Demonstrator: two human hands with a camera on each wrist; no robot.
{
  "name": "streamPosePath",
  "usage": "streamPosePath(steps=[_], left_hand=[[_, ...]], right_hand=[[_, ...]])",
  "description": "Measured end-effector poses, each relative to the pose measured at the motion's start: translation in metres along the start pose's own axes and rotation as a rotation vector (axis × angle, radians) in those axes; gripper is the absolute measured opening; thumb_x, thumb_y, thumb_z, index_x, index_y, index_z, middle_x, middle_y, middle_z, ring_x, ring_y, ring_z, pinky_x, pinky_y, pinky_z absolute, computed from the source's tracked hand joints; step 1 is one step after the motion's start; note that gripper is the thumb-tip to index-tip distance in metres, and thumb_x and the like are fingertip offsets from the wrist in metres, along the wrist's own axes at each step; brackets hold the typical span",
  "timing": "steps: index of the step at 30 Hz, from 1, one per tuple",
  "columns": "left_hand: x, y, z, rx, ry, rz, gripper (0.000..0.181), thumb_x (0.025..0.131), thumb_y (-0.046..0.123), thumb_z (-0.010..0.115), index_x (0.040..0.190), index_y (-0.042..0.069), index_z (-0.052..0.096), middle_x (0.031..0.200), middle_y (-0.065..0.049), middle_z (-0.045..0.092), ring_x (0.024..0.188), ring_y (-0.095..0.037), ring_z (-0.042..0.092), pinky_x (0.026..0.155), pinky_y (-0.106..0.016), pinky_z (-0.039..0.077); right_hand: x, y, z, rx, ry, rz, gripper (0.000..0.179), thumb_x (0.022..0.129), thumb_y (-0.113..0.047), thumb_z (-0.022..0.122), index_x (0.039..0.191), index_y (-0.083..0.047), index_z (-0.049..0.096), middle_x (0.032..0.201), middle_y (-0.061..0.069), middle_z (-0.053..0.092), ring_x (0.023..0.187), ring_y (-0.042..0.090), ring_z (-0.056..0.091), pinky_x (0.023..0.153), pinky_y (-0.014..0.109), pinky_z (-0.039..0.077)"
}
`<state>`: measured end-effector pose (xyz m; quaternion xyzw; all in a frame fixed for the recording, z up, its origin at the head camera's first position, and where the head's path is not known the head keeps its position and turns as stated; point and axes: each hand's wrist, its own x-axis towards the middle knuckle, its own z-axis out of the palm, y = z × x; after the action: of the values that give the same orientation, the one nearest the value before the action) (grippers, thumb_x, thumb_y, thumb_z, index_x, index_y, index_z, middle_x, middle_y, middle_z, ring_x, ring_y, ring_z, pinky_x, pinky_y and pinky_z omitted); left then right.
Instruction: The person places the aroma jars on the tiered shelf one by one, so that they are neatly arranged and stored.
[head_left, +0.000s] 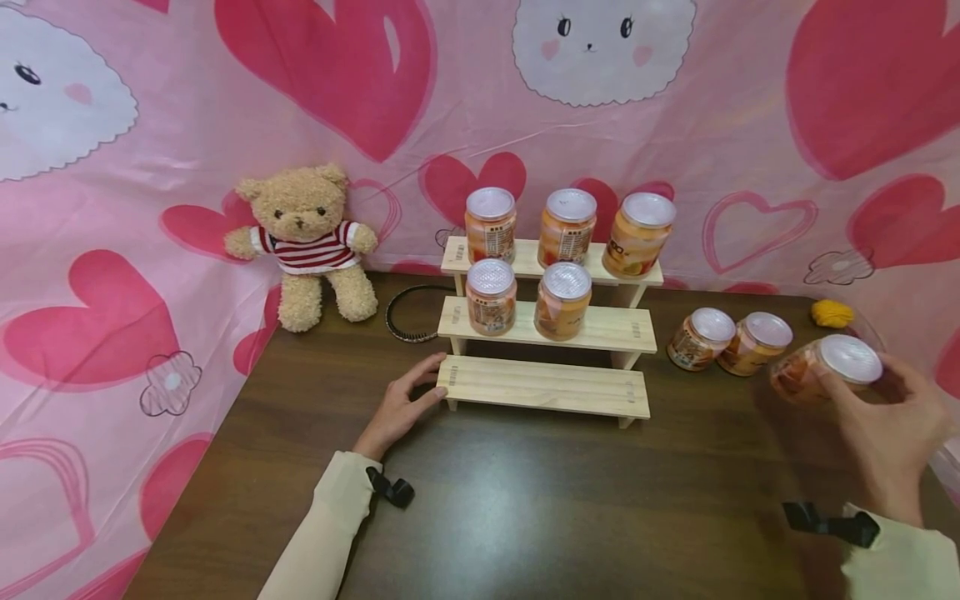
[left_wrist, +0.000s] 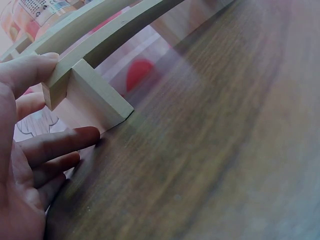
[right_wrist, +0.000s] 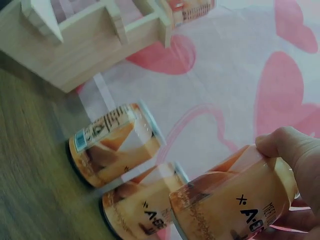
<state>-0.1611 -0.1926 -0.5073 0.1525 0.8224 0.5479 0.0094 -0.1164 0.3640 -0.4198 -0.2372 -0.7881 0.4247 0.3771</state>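
My right hand grips a canned-fruit jar with a pale, see-through lid, thumb and fingers around its upper part. The jar is tilted and off the table in the right wrist view. Beside it, two similar jars, a nearer-to-shelf one and another, stand on the table. My left hand pinches the left end of the bottom board of a three-step wooden shelf, its lower fingers extended below the board. Three jars stand on the top step and two on the middle one.
A teddy bear in a striped sweater sits at the back left. A dark hoop-shaped band lies between it and the shelf. A yellow object is at the back right. Pink heart-patterned cloth hangs behind the brown table.
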Motion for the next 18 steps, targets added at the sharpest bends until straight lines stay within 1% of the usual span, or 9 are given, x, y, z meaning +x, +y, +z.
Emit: streamPosePath(steps=[3, 8, 10, 13, 16, 17, 18], left_hand=[[0.0, 0.001, 0.0, -0.006, -0.001, -0.002, 0.054, 0.096, 0.016, 0.067, 0.147, 0.019, 0.051, 0.14, -0.012, 0.062, 0.122, -0.029, 0.062, 0.1, -0.037, 0.047], [0.0, 0.0, 0.0, -0.015, -0.002, -0.003, 0.055, 0.096, 0.013, 0.067, 0.148, 0.017, 0.051, 0.14, -0.013, 0.062, 0.122, -0.029, 0.062, 0.1, -0.038, 0.047], [0.0, 0.0, 0.0, -0.021, -0.001, -0.002, 0.055, 0.096, 0.011, 0.067, 0.148, 0.015, 0.05, 0.14, -0.014, 0.062, 0.122, -0.03, 0.061, 0.101, -0.04, 0.047], [0.0, -0.001, 0.0, -0.027, 0.0, -0.001, 0.055, 0.096, 0.01, 0.067, 0.148, 0.014, 0.05, 0.14, -0.015, 0.061, 0.122, -0.031, 0.061, 0.101, -0.042, 0.046], [0.0, -0.001, 0.0, -0.019, -0.001, -0.004, 0.055, 0.096, 0.012, 0.067, 0.148, 0.016, 0.051, 0.14, -0.014, 0.062, 0.122, -0.029, 0.061, 0.102, -0.041, 0.046], [0.0, 0.0, 0.0, -0.016, -0.001, -0.004, 0.054, 0.096, 0.013, 0.067, 0.147, 0.017, 0.051, 0.139, -0.013, 0.062, 0.122, -0.028, 0.062, 0.102, -0.04, 0.046], [0.0, 0.0, 0.0, -0.013, -0.001, -0.004, 0.054, 0.096, 0.013, 0.067, 0.147, 0.017, 0.051, 0.139, -0.013, 0.062, 0.122, -0.028, 0.062, 0.101, -0.039, 0.046]], right_hand=[[-0.003, -0.005, 0.0, 0.005, -0.013, -0.007, 0.047, 0.076, -0.018, 0.087, 0.12, -0.019, 0.074, 0.087, -0.04, 0.054, 0.08, -0.018, 0.051, 0.077, 0.003, 0.037], [-0.008, -0.013, 0.002, 0.022, -0.028, -0.036, 0.05, 0.073, -0.015, 0.089, 0.121, -0.018, 0.074, 0.094, -0.036, 0.06, 0.083, -0.017, 0.054, 0.08, 0.004, 0.04], [-0.01, -0.016, 0.003, 0.022, -0.037, -0.038, 0.05, 0.073, -0.015, 0.089, 0.121, -0.018, 0.073, 0.102, -0.032, 0.066, 0.085, -0.017, 0.055, 0.082, 0.003, 0.041], [-0.013, -0.021, 0.005, 0.023, -0.052, -0.032, 0.05, 0.074, -0.015, 0.089, 0.121, -0.019, 0.073, 0.107, -0.029, 0.068, 0.084, -0.016, 0.055, 0.081, 0.003, 0.042], [-0.016, -0.026, 0.007, 0.042, -0.063, -0.044, 0.049, 0.072, -0.013, 0.089, 0.119, -0.017, 0.074, 0.1, -0.031, 0.067, 0.079, -0.017, 0.056, 0.076, 0.002, 0.042], [-0.017, -0.027, 0.008, 0.048, -0.062, -0.054, 0.049, 0.072, -0.011, 0.089, 0.118, -0.017, 0.074, 0.094, -0.035, 0.064, 0.077, -0.018, 0.056, 0.074, 0.001, 0.042], [-0.018, -0.029, 0.009, 0.059, -0.065, -0.064, 0.049, 0.071, -0.01, 0.09, 0.117, -0.016, 0.075, 0.091, -0.037, 0.062, 0.076, -0.018, 0.056, 0.073, 0.001, 0.041]])
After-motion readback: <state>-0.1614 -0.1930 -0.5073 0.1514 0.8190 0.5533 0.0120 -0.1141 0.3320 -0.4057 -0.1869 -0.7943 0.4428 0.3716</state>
